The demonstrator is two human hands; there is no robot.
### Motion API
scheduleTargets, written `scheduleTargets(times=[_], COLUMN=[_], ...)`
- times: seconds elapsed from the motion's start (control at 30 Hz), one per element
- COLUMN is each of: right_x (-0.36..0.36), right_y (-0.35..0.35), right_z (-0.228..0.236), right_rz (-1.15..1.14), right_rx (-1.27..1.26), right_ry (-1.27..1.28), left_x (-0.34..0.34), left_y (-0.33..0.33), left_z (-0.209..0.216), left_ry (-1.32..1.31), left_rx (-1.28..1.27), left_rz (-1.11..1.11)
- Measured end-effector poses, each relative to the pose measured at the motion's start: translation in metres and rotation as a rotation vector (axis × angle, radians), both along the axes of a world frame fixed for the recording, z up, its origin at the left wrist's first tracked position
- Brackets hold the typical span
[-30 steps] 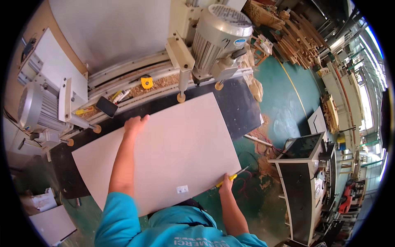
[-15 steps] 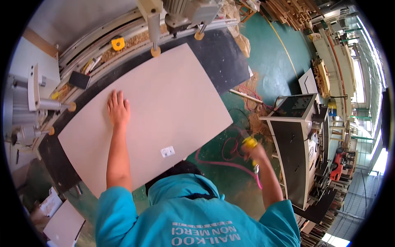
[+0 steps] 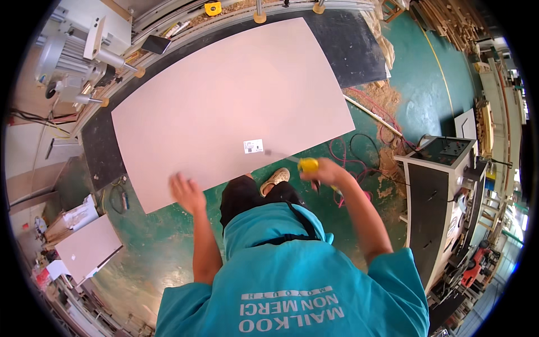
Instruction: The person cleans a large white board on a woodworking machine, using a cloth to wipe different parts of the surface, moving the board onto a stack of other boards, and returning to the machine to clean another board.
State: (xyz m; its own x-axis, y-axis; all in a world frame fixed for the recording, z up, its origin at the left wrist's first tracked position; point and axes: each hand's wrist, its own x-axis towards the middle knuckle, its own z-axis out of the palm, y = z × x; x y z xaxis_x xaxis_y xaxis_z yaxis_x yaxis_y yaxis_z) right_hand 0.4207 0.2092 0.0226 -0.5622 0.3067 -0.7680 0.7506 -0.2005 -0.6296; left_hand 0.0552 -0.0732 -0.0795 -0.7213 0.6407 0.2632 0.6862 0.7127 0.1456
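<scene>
A large pale, flat panel (image 3: pixel 219 95) with a gently curved far edge lies on the black machine table (image 3: pixel 351 45). A white label (image 3: pixel 253 146) is stuck near its front edge. My left hand (image 3: pixel 187 192) is slightly blurred over the panel's near edge, fingers stretched out and holding nothing; whether it touches the surface I cannot tell. In my right hand (image 3: pixel 330 173) is a yellow air blow gun (image 3: pixel 307 164), its thin nozzle pointing left across the panel's front edge, close to the label. A pink hose (image 3: pixel 340 199) hangs below that hand.
Metal posts with round wooden feet (image 3: pixel 259 17) stand along the panel's far side. A yellow tape measure (image 3: pixel 213 8) and a dark flat device (image 3: pixel 156 44) lie on the machine's ledge. At right stands a control cabinet (image 3: pixel 429 213). Hoses and sawdust (image 3: pixel 387 163) cover part of the green floor.
My left hand has come back from the panel's far part to its near edge. My right hand has brought the blow gun leftward, its nozzle over the panel's front edge. The view has shifted.
</scene>
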Motion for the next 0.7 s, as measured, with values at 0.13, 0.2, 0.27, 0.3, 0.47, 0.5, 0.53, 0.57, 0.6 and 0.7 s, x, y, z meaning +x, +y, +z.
scheduleTargets(times=[0.13, 0.2, 0.27, 0.3, 0.47, 0.5, 0.53, 0.57, 0.6, 0.7], right_x=[-0.068, -0.083, -0.091, -0.086, -0.027, -0.003, 0.030, 0.066, 0.094, 0.189], right_y=[-0.012, -0.042, -0.072, -0.087, -0.068, -0.046, -0.024, -0.005, 0.008, 0.027], right_z=[0.019, 0.040, 0.057, 0.054, 0.005, 0.005, -0.006, -0.012, -0.012, -0.049], right_rz=[0.291, 0.452, 0.600, 0.574, -0.125, -0.393, -0.646, -0.869, -1.150, -1.802], right_rx=[0.238, 0.137, 0.131, 0.183, 0.033, 0.056, 0.139, 0.224, 0.271, 0.167], right_ry=[-0.168, -0.053, 0.023, 0.066, -0.034, -0.031, 0.048, 0.005, -0.100, 0.096], left_x=[-0.065, -0.086, -0.100, -0.109, -0.139, -0.142, -0.145, -0.146, -0.146, -0.152], left_y=[-0.167, -0.218, -0.219, -0.217, -0.214, -0.207, -0.197, -0.186, -0.175, -0.165], left_z=[-0.050, -0.054, -0.041, -0.036, -0.012, -0.012, -0.009, -0.004, 0.002, -0.007], left_ry=[-0.289, -0.851, -1.065, -1.025, -0.821, -0.798, -0.779, -0.829, -0.878, -1.100], left_rx=[0.343, 0.845, 1.066, 0.998, 0.735, 0.755, 0.778, 0.789, 0.796, 0.930], left_rz=[0.490, 0.841, 0.917, 0.944, 1.042, 1.021, 0.997, 1.009, 1.019, 1.035])
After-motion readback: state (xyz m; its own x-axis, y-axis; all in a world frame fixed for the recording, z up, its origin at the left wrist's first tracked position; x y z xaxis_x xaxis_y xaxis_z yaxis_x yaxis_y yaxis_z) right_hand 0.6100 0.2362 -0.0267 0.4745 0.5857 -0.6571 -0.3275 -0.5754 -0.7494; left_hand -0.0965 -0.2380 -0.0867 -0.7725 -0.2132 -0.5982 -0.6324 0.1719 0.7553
